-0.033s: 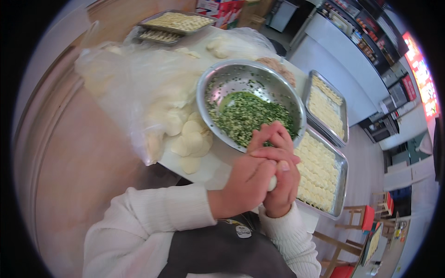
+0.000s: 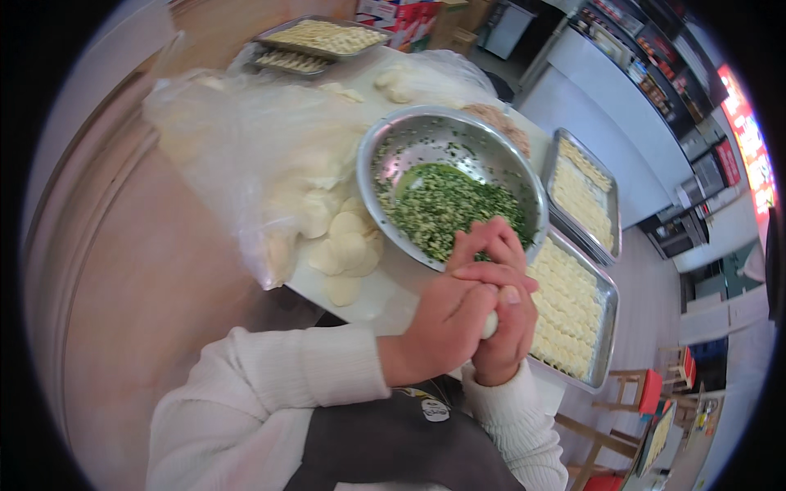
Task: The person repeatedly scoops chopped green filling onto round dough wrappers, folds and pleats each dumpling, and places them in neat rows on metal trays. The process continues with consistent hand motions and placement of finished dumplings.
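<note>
Head view, straight to the hands: left hand (image 2: 442, 326) and right hand (image 2: 506, 331) clasped together, fingers overlapping, clamped on a pale dough lump (image 2: 490, 326), just a sliver showing between them, right by the bowl's near rim. Inside that steel bowl (image 2: 503, 158): chopped green filling (image 2: 458, 209), flecks stuck up the wall. Left of it, loose round wrappers (image 2: 348, 252) overlapping on the table (image 2: 385, 295). Right, a near tray (image 2: 607, 315) packed with dumplings in tight rows. Farther, a stacked tray (image 2: 612, 217), holding more. Across to the left, a big clear bag (image 2: 221, 139), pale dough inside. Past the bowl, a pinkish mass (image 2: 501, 127), then a far bag (image 2: 442, 72), also with dough. And right out at the far end, two trays (image 2: 378, 41), one above the other, both loaded with rows.
</note>
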### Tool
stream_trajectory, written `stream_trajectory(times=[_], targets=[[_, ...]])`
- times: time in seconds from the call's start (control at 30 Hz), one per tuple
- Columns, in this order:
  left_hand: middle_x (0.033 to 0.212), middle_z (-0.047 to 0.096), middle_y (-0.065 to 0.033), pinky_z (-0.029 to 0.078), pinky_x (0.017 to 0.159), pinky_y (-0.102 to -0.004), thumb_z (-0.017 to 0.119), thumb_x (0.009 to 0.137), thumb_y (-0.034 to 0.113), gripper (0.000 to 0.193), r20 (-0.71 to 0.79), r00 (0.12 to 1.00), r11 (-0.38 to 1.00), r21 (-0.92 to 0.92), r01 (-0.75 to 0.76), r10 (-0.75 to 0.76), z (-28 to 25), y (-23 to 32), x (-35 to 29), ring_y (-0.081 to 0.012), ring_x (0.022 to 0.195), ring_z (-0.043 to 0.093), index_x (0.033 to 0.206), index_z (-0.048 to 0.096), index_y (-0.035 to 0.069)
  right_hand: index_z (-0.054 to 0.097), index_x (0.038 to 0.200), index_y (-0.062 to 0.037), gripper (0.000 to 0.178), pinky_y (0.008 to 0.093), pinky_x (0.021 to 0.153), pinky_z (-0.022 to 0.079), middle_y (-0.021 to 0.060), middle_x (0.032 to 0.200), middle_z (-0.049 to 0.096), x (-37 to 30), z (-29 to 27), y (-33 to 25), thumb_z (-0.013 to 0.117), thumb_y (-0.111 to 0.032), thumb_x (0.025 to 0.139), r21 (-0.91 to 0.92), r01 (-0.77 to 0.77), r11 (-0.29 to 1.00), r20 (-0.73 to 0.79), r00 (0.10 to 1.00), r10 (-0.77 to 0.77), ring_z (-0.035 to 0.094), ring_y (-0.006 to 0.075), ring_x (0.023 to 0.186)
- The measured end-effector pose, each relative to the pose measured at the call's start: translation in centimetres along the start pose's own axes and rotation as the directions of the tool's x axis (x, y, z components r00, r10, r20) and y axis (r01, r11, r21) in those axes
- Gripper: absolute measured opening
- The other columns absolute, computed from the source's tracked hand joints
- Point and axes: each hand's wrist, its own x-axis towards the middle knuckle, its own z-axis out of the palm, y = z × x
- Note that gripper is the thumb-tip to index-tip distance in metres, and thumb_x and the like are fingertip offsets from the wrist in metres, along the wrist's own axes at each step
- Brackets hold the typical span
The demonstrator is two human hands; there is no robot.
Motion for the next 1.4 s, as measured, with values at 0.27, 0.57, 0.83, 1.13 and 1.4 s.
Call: stream_trajectory(times=[0.27,0.57,0.83,1.13,1.4], targets=[[0.137,0.047,-0.0161,0.009,0.114,-0.0518,0.032,0.096,0.056,0.063,0.316,0.941,0.963,0.194,-0.186,0.118,-2.0,-2.7,0.5,-0.0371,0.141,0.02,0.111,0.063,0.004,0.053,0.119,-0.0018,0.058,0.0432,0.105,0.036,0.0175,0.132,0.051,-1.9,-1.0,0.2,0.039,-0.054,0.097,0.231,-0.336,0.913,0.178,0.937,0.3,0.048,0.0311,0.124],[0.126,0.057,-0.0111,0.018,0.112,-0.0596,0.054,0.091,0.05,0.042,0.444,0.887,0.344,0.819,-0.46,0.128,-4.1,-2.0,1.6,-0.0396,0.133,0.035,0.088,0.068,0.01,0.057,0.11,-0.0069,0.035,0.0351,0.085,0.044,0.008,0.11,0.061,-3.4,-1.2,1.5,0.036,-0.034,0.104,0.973,-0.214,0.084,0.116,0.773,0.623,0.056,0.0208,0.098],[0.105,0.067,-0.0065,0.037,0.1,-0.0438,0.066,0.085,0.016,0.013,0.023,0.999,0.813,0.581,-0.047,0.041,-2.5,-1.0,1.6,-0.033,0.118,0.049,0.078,0.066,0.006,0.058,0.115,0.001,0.034,0.0323,0.089,0.044,0.0102,0.107,0.063,-3.6,-1.4,0.2,0.041,-0.026,0.103,0.801,-0.4,0.446,0.012,0.755,0.655,0.057,0.0181,0.098],[0.062,0.059,-0.0093,0.043,0.056,-0.0314,0.055,0.096,0.026,0.034,0.083,0.991,0.937,0.343,0.07,-0.104,-1.5,0.6,0.0,-0.0223,0.056,0.057,0.071,0.061,0.004,0.061,0.105,0.0048,0.024,0.0314,0.075,0.046,0.0142,0.093,0.062,-3.8,-2.4,-1.9,0.049,-0.015,0.099,-0.056,-0.28,0.958,-0.083,0.958,0.275,0.058,0.0227,0.082],[0.058,0.056,-0.0027,0.043,0.053,-0.0303,0.044,0.101,0.024,0.034,0.339,0.858,0.921,0.095,0.377,-0.386,-2.1,2.6,0.4,-0.0167,0.051,0.054,0.076,0.058,0.005,0.057,0.089,0.0054,0.024,0.0432,0.063,0.043,0.0173,0.08,0.055,-2.8,-3.7,-0.5,0.047,-0.015,0.097,-0.343,0.223,0.913,0.033,0.974,-0.225,0.053,0.0357,0.072]])
